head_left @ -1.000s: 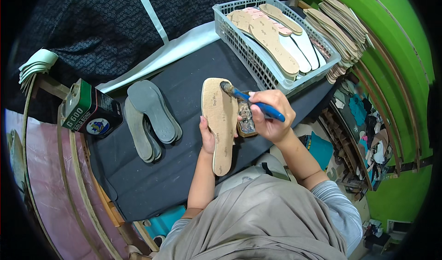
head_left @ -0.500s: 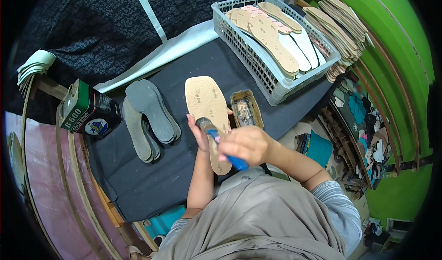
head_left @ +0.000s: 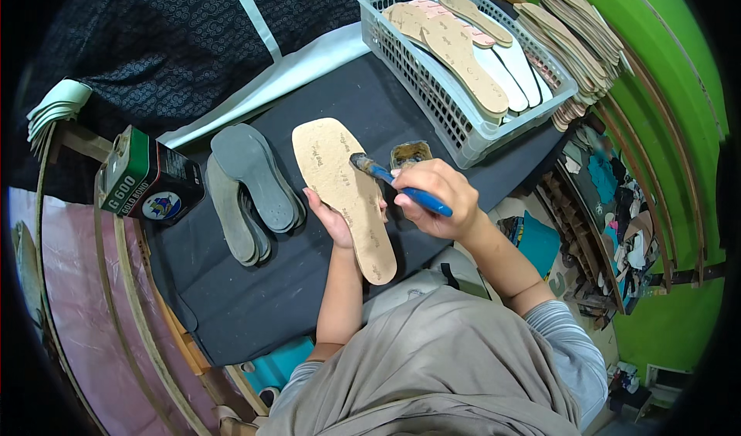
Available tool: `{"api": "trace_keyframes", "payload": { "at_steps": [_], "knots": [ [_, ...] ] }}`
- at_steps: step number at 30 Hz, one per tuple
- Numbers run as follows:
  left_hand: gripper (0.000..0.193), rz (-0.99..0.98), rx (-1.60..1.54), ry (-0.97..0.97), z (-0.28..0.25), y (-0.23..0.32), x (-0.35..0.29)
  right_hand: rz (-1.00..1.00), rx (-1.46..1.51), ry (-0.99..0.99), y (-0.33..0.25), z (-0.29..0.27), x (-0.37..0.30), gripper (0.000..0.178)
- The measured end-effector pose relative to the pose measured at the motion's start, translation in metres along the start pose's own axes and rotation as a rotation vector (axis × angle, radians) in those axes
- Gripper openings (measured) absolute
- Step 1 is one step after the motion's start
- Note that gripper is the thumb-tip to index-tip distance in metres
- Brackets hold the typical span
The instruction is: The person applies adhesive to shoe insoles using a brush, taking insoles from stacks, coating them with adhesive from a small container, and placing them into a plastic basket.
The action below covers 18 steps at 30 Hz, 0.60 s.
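Note:
A tan insole (head_left: pixel 340 181) lies tilted in my left hand (head_left: pixel 332 218), whose fingers wrap round its middle from beneath. My right hand (head_left: pixel 441 196) grips the blue handle of a paintbrush (head_left: pixel 417 196). The dark bristles of that brush touch or hover just over the insole's right edge, near its wide end. Behind my right hand stands a small tub (head_left: pixel 411 153) with a crusted brown rim, its lower part hidden by the hand. Left of the insole, stacks of grey soles (head_left: pixel 258 175) lie on the dark table cover (head_left: pixel 208 305).
A grey plastic crate (head_left: pixel 455 139) holding tan and white insoles stands at the far right. Beside it are piles of tan insoles (head_left: pixel 571 50). A green and black metal can (head_left: pixel 150 177) is at the left. Wooden rails and a green wall bound the right side.
My right hand has moved right and up, bringing the brush from the insole's middle to its upper right edge. The insole has shifted slightly left and turned.

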State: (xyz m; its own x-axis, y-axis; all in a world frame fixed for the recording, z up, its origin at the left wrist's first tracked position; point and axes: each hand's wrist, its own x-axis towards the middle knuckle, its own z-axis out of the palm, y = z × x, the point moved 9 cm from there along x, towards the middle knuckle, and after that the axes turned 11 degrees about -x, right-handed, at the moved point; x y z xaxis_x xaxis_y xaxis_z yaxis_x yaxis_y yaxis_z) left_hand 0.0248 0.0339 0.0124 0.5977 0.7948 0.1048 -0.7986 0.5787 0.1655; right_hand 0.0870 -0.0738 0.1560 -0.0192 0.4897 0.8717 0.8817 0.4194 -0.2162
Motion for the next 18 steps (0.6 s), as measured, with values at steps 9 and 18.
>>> {"api": "trace_keyframes", "payload": {
  "at_steps": [9, 18],
  "knots": [
    [0.088, 0.425, 0.109, 0.330, -0.018, 0.042, 0.001, -0.041, 0.089, -0.057, -0.012, 0.009, -0.007, 0.030],
    [0.087, 0.268, 0.047, -0.033, -0.021, 0.045, 0.004, -0.031, 0.129, -0.123, -0.014, 0.013, -0.018, 0.028]
  ]
}}
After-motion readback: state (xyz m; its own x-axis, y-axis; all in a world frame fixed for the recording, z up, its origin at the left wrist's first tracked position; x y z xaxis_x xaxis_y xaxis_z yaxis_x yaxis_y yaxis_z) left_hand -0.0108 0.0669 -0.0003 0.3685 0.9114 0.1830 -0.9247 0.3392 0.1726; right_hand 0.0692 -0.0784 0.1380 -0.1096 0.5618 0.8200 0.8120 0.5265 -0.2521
